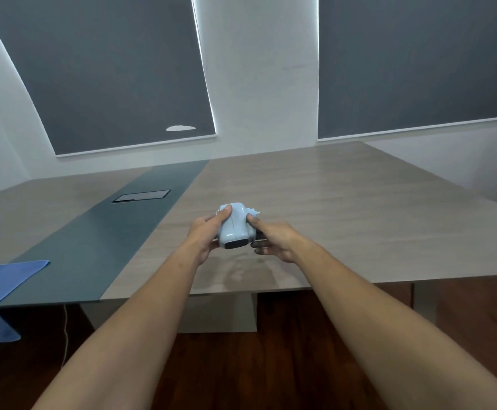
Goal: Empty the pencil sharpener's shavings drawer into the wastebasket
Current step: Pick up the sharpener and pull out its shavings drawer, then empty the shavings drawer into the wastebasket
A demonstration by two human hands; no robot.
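A pale blue pencil sharpener [235, 226] with a dark drawer front [236, 244] facing me is held just above the wooden table [344, 208]. My left hand [204, 239] grips its left side, thumb on top. From the right, my right hand [273, 242] holds the other side, index finger on the body and lower fingers curled by the drawer's right edge. The drawer looks pushed in. A small crank part sticks out at the far right of the sharpener. No wastebasket is in view.
A dark green strip [99, 247] runs down the table with a rectangular cable hatch [140, 196]. A blue cloth [1, 288] hangs over the table's near left edge. Dark wooden floor [270, 365] lies below; a thin white cable [65, 335] hangs under the table.
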